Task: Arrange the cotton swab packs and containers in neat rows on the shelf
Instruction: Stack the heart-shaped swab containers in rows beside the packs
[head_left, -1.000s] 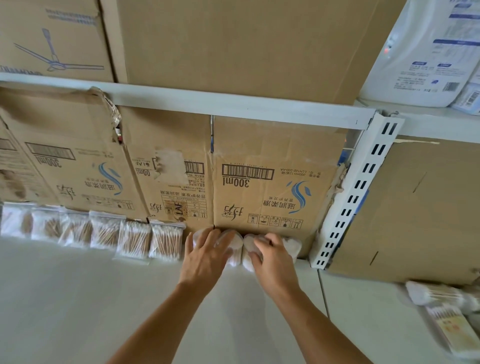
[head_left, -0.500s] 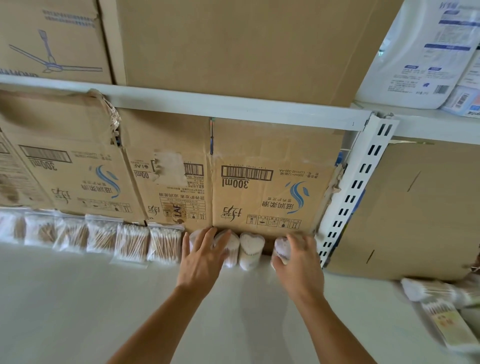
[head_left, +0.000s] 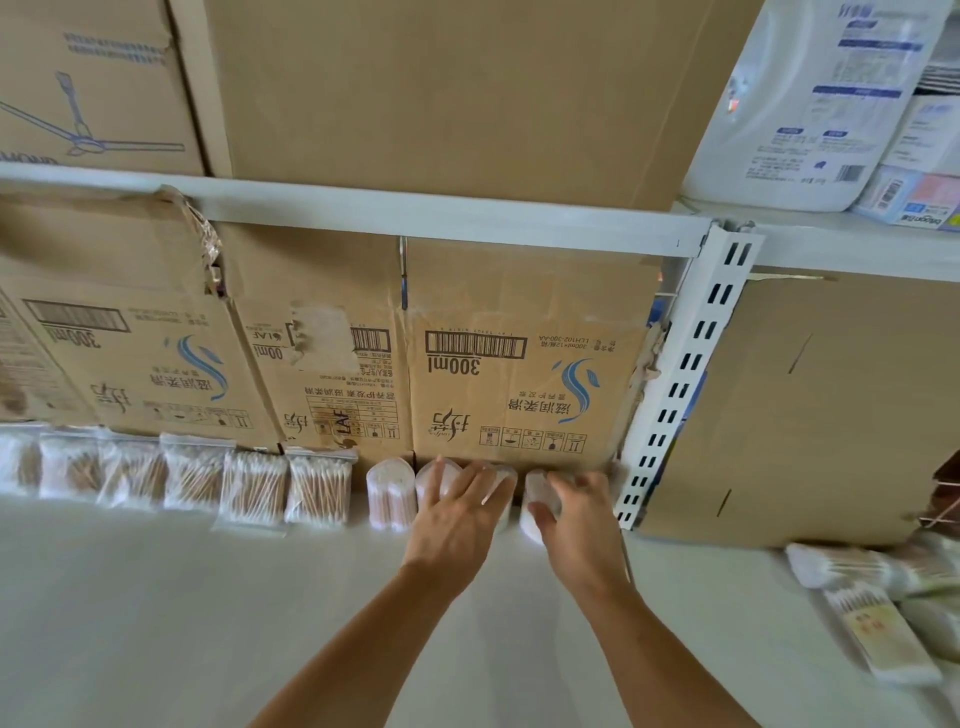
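Several clear bags of cotton swabs (head_left: 254, 491) lie in a row along the back of the white shelf (head_left: 208, 623), against the cardboard boxes. Right of them stand heart-shaped clear swab containers; the leftmost container (head_left: 390, 493) is uncovered. My left hand (head_left: 457, 514) lies with straight fingers over the two containers to its right (head_left: 434, 478). My right hand (head_left: 576, 514) grips the rightmost container (head_left: 537, 499), thumb on its near side, close to the white upright. More swab packs (head_left: 878, 634) lie loose at the far right.
Brown cardboard boxes (head_left: 519, 364) form the wall behind the row. A white slotted upright (head_left: 675, 395) stands right of the containers. Another box (head_left: 810, 415) sits beyond it. An upper shelf rail (head_left: 415, 213) carries large boxes and white packages.
My left hand has shifted right, uncovering the leftmost heart container and now covering the middle ones. My right hand holds the rightmost container near the upright.
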